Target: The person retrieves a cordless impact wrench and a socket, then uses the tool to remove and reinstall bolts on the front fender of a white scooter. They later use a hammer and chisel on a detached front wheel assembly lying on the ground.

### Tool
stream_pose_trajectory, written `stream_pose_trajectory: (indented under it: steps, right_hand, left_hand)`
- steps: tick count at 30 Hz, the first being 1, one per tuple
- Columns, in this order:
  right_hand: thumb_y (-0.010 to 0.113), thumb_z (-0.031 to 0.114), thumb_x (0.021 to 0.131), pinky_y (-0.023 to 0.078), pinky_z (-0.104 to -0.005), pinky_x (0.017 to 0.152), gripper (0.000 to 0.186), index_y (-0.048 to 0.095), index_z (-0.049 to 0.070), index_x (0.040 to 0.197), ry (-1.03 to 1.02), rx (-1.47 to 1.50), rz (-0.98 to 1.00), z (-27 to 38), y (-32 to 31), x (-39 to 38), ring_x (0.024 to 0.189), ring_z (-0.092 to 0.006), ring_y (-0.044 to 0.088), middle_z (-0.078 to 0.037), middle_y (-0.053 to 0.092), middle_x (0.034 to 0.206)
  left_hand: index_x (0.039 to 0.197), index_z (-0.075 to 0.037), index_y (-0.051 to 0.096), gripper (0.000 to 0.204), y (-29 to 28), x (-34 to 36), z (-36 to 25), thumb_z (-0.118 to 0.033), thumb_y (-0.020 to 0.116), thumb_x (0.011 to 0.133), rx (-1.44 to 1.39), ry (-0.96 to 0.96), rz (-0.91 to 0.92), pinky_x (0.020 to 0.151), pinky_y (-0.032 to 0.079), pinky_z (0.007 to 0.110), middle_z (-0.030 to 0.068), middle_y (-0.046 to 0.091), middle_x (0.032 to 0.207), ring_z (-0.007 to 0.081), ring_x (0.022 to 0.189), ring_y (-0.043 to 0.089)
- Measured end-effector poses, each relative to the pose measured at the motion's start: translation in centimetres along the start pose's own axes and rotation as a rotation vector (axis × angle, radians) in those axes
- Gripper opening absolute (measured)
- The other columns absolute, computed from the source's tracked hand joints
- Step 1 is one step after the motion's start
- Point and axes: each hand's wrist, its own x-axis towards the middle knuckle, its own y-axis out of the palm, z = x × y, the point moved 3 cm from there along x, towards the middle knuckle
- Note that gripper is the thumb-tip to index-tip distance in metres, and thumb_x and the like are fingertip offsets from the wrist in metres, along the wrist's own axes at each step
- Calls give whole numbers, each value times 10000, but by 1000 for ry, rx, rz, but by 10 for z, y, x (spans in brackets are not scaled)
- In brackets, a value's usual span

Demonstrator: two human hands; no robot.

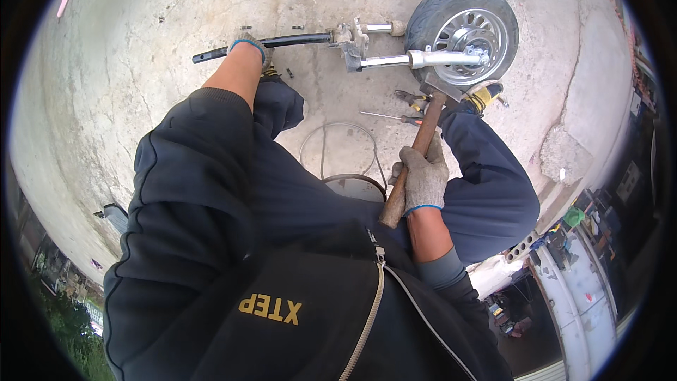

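Observation:
My left hand (252, 45), in a grey knit glove, is wrapped around the black steering tube (300, 40) of a front fork. The tube's bare end sticks out to the left of it. Towards the right the fork's clamp (349, 39) and silver leg (441, 58) run to a wheel (462, 32) with a black tyre and silver spoked rim. My right hand (425, 178), gloved alike, is closed round the wooden handle of a hammer (426, 130). The hammer's metal head points away from me, just short of the tyre's near edge.
Between my feet lie a screwdriver (390, 116) and pliers (409, 99) on the concrete floor (155, 35). Small dark parts (290, 73) are scattered near the tube. A wire hoop (331, 125) stands out before my seat. Shelves and clutter (557, 247) line the right side.

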Motion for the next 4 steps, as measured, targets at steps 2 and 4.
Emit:
stream_pose_trajectory:
  steps: [2,4]
  right_hand:
    - [604,-28,869,518,-318,504,732,388,35,1565,-16,11,-51,-3,3,1,590,-156,598,-100,636,940]
    - [604,-29,868,528,-339,522,740,384,49,1570,40,12,60,-22,24,-1,619,-160,615,-107,636,949]
  left_hand:
    - [1515,-224,536,601,16,6,3,-553,386,1035,75,-20,150,1146,437,376,33,556,1540,229,1406,529]
    - [1517,-256,530,637,27,21,12,-623,366,1022,106,-45,213,1146,436,356,18,537,1557,214,1410,522]
